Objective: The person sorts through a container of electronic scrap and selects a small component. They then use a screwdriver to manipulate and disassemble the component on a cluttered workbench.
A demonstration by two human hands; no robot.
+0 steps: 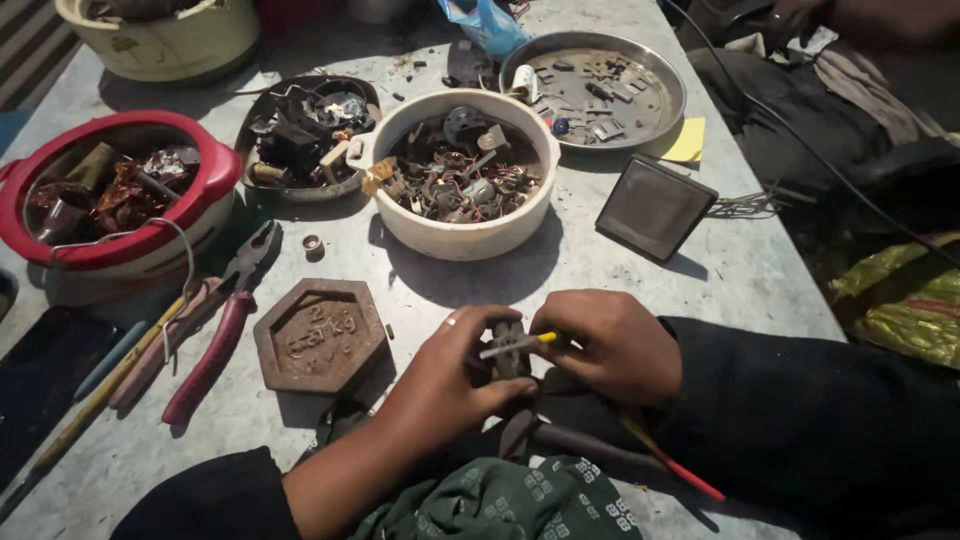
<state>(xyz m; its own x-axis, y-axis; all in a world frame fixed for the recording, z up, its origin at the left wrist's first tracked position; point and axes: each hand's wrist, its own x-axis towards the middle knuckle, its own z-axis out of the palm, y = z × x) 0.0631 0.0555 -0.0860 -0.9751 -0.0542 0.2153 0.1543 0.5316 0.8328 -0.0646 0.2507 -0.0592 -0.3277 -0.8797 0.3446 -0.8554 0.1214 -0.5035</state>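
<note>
At the near edge of a grey worktable [620, 240], a person's left hand [440, 385] and right hand [610, 345] meet over a small dark metal part [510, 352]. The left hand's fingers are clamped around the part from the side, thumb curled underneath, a ring showing on one finger. The right hand's fingers are closed on a yellow-handled tool [520, 344] whose pale tip lies across the top of the part. Both forearms are in dark sleeves, and a green patterned cloth [500, 500] lies below the hands. Just left of the hands sits a rusty hexagonal weight [320, 335], and beside that lie red-handled pliers [220, 330]. Beyond the hands stands a white bowl [460, 235] full of small motors and wired scrap, with a dark tray [305, 135] of parts touching its left side. A red-rimmed tub [120, 195] of scrap stands at the far left, a steel plate [595, 90] of bits at the back, and a flat dark square panel [655, 207] on the right, well apart from the hands.
</note>
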